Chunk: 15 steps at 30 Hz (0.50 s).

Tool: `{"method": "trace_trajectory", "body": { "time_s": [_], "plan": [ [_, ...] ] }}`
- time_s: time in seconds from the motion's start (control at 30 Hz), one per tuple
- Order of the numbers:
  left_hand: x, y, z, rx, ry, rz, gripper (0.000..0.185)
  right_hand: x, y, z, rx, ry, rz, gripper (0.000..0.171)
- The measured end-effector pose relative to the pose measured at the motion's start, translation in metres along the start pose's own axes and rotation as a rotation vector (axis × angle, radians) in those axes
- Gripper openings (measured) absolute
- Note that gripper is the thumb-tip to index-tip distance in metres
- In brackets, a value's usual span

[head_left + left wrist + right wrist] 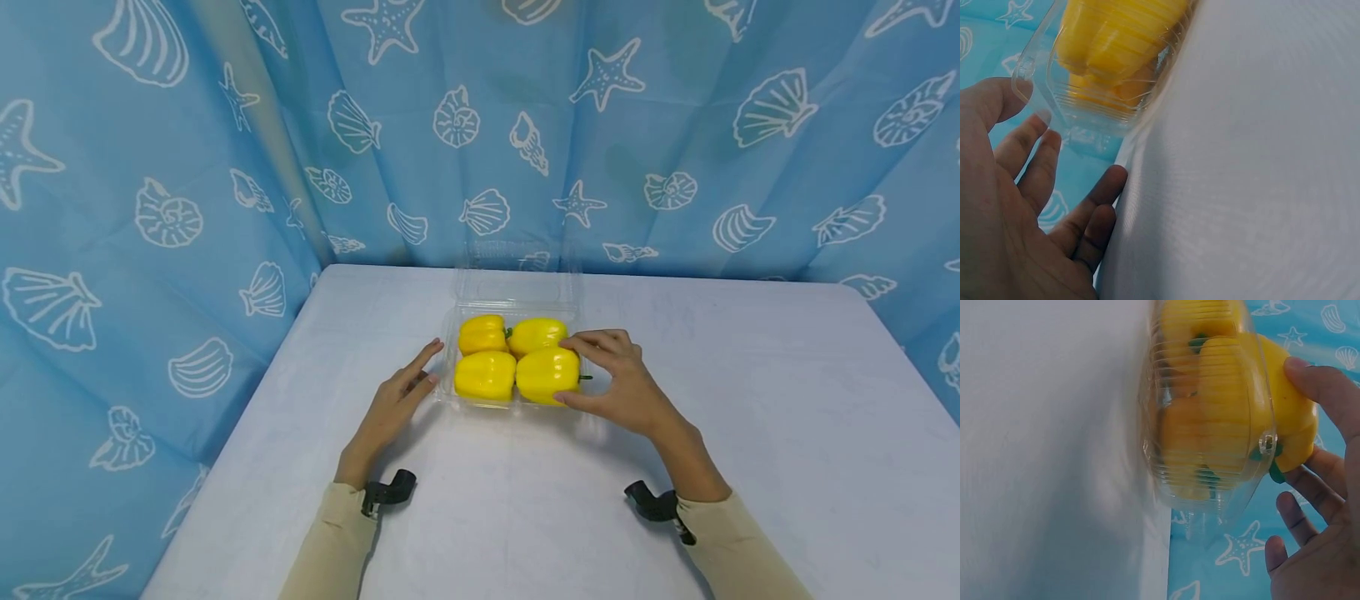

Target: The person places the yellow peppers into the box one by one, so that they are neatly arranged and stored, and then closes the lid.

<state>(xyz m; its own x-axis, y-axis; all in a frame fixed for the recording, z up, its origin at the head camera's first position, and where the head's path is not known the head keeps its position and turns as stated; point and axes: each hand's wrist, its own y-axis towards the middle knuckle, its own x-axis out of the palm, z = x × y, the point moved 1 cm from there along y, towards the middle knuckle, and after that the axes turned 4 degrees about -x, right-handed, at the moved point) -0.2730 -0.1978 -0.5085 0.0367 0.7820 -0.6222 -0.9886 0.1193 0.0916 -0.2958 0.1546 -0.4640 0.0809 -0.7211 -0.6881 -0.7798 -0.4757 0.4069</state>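
Observation:
Several yellow bell peppers fill a clear plastic clamshell box (447, 367), whose lid (517, 287) stands open at the back. My right hand (626, 385) pinches the front-right bell pepper (546, 375) between thumb and fingers. In the right wrist view, that bell pepper (1294, 419) rises above the box rim, with its green stem (1277, 473) outward. At the box's left side is my left hand (392, 408), its fingers loosely extended. The left wrist view shows the left thumb (1007, 97) against the rim corner (1024, 78); whether it presses there I cannot tell.
The box stands on a white-covered table (495, 508), near its back edge. Behind and to the left hangs a blue curtain (420, 175) with white shells and starfish. Both wrists carry black camera mounts (393, 490).

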Motion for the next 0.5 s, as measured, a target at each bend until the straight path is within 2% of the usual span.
{"method": "trace_trajectory", "body": {
  "time_s": [0.5],
  "plan": [
    [0.0009, 0.0016, -0.0006, -0.032, -0.003, 0.001, 0.051, 0.0044, 0.0011, 0.0049, 0.014, 0.000, -0.024, 0.070]
  ]
}}
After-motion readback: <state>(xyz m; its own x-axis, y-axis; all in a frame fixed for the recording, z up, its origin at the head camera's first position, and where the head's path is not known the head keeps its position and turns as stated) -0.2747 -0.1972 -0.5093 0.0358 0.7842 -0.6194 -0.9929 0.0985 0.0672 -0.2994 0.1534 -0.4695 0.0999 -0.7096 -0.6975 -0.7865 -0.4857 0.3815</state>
